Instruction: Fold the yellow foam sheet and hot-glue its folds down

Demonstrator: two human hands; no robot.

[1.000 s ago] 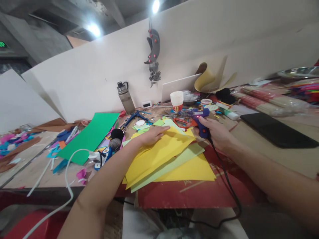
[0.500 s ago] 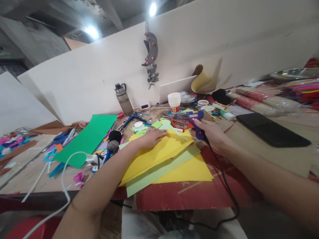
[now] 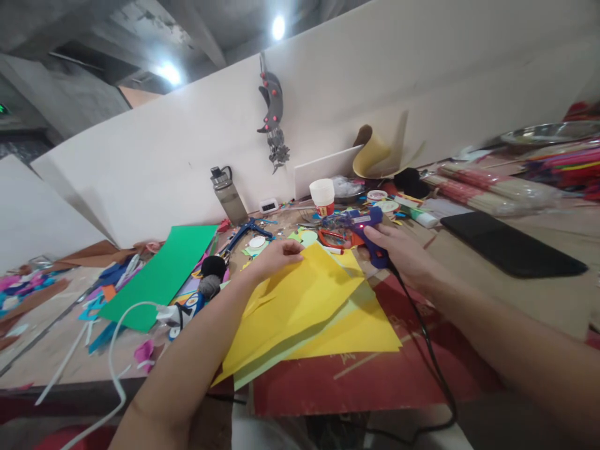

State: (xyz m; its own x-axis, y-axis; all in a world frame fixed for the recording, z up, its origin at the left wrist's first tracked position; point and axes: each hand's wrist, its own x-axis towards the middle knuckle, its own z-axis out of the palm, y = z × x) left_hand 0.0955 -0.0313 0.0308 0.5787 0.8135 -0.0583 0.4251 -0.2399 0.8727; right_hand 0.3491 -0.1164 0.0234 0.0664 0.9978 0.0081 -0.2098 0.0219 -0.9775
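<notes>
My left hand [image 3: 275, 256] pinches the far corner of the top yellow paper sheet [image 3: 300, 300] and holds it lifted off the stack. Under it lie a pale green sheet [image 3: 281, 359] and another yellow sheet [image 3: 360, 328] on the red table mat [image 3: 375, 381]. My right hand [image 3: 398, 250] is wrapped round the handle of a blue glue gun [image 3: 368, 228] whose red light is on. Its black cord [image 3: 429, 362] trails back over the table's near edge.
Red-handled scissors [image 3: 335, 239] lie just beyond the sheets. A green sheet [image 3: 164, 275], a water bottle [image 3: 227, 195], a paper cup [image 3: 323, 195], a black mat [image 3: 510, 250], a white cable [image 3: 112, 369] and paper scraps [image 3: 28, 294] crowd the table. White boards stand behind.
My left hand went from lying flat on the yellow sheets to pinching the top sheet's corner and lifting it. The right hand with the glue gun stayed put.
</notes>
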